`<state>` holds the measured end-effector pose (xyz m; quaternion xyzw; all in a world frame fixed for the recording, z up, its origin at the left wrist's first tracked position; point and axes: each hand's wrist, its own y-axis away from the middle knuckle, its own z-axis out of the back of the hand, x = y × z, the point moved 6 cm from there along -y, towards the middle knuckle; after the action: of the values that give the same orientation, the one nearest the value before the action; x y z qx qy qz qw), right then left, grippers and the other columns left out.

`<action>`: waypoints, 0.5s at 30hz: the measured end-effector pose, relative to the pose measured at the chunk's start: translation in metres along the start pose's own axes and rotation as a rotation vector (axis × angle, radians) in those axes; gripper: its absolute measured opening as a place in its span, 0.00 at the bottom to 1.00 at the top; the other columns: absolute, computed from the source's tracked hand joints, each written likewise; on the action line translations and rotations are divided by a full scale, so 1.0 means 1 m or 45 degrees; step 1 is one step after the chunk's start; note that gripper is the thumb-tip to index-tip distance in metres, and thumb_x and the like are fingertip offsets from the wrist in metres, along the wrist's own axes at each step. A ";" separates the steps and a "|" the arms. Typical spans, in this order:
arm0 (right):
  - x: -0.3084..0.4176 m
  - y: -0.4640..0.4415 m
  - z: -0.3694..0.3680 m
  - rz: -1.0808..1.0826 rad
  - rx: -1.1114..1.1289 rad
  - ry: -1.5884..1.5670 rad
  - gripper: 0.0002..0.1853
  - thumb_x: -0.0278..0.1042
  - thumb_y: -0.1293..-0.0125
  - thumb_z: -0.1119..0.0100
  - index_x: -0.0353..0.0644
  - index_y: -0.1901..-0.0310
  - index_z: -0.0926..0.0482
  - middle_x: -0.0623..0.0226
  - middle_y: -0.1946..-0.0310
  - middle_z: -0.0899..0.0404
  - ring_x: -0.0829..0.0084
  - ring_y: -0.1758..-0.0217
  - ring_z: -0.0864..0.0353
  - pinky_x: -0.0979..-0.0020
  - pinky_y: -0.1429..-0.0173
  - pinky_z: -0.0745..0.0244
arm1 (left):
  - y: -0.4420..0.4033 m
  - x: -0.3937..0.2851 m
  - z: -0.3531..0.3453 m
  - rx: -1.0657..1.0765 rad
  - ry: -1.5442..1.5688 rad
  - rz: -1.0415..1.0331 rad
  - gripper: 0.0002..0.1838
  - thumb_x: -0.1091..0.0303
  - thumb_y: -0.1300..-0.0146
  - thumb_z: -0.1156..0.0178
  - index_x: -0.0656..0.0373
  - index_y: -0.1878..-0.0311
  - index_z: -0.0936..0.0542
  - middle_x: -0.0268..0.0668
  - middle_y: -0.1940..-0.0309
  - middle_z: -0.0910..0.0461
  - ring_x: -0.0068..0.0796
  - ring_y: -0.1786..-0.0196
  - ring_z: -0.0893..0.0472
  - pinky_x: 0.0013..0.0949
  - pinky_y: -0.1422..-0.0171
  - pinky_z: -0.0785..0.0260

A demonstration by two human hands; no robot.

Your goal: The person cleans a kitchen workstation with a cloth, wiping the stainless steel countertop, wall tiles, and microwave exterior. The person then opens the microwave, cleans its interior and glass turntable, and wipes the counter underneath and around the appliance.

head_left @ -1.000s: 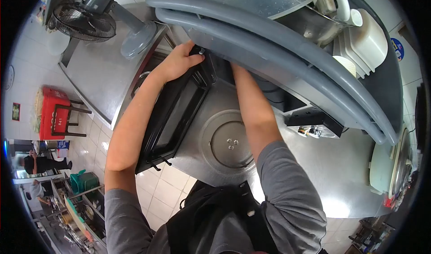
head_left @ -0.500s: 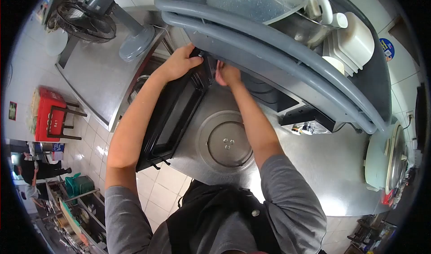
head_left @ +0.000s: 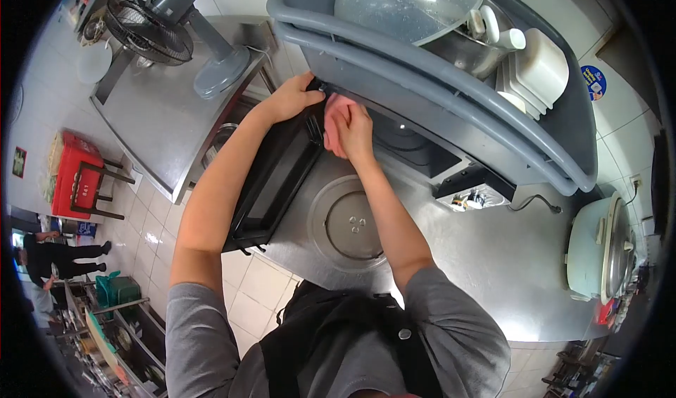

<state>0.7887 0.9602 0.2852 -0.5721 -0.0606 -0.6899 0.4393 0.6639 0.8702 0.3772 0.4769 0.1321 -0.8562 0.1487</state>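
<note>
My left hand (head_left: 290,100) is closed on the top corner of the open, black microwave door (head_left: 271,187). A pink cloth (head_left: 334,123) is bunched in my right hand (head_left: 358,134), near the door's hinge side at the microwave opening. The dark microwave cavity (head_left: 408,144) is partly hidden under a grey plastic tub (head_left: 422,67) that rests on top. Below my right forearm, a round glass turntable plate (head_left: 317,218) lies flat on the steel counter (head_left: 486,257).
The tub holds a clear bowl (head_left: 405,4), a metal pot and stacked white containers (head_left: 542,67). A pale green cooker (head_left: 590,247) stands at the right. At the left are a fan (head_left: 222,67) on a steel table and a red crate (head_left: 70,176). Another person (head_left: 60,257) stands far left.
My right hand has drawn back from inside the microwave opening toward the door, bringing the pink cloth into fuller view. My left hand stays on the door. The view has shifted slightly.
</note>
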 end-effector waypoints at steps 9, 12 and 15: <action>-0.051 0.015 -0.027 0.028 0.022 0.927 0.21 0.32 0.41 0.40 0.46 0.43 0.23 0.63 0.53 0.21 0.57 0.47 0.21 0.58 0.46 0.27 | 0.002 -0.010 0.000 0.004 -0.021 0.063 0.27 0.64 0.38 0.40 0.71 0.39 0.28 0.47 0.46 0.21 0.34 0.41 0.25 0.33 0.34 0.38; -0.010 0.010 0.013 -0.238 0.368 0.905 0.18 0.33 0.41 0.40 0.46 0.47 0.19 0.62 0.50 0.21 0.58 0.45 0.21 0.58 0.44 0.26 | 0.000 -0.002 0.004 -0.014 -0.092 0.064 0.27 0.64 0.38 0.40 0.72 0.39 0.28 0.47 0.46 0.21 0.35 0.41 0.25 0.33 0.34 0.37; -0.045 0.023 0.005 -0.339 0.639 0.815 0.14 0.32 0.41 0.41 0.46 0.53 0.16 0.62 0.45 0.21 0.58 0.43 0.21 0.56 0.42 0.26 | 0.003 -0.004 0.007 -0.014 -0.166 0.097 0.27 0.64 0.38 0.40 0.72 0.39 0.29 0.47 0.45 0.21 0.35 0.41 0.25 0.33 0.34 0.37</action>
<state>0.8057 0.9733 0.2391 -0.1916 -0.1605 -0.8472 0.4687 0.6620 0.8652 0.3835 0.4239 0.1088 -0.8784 0.1921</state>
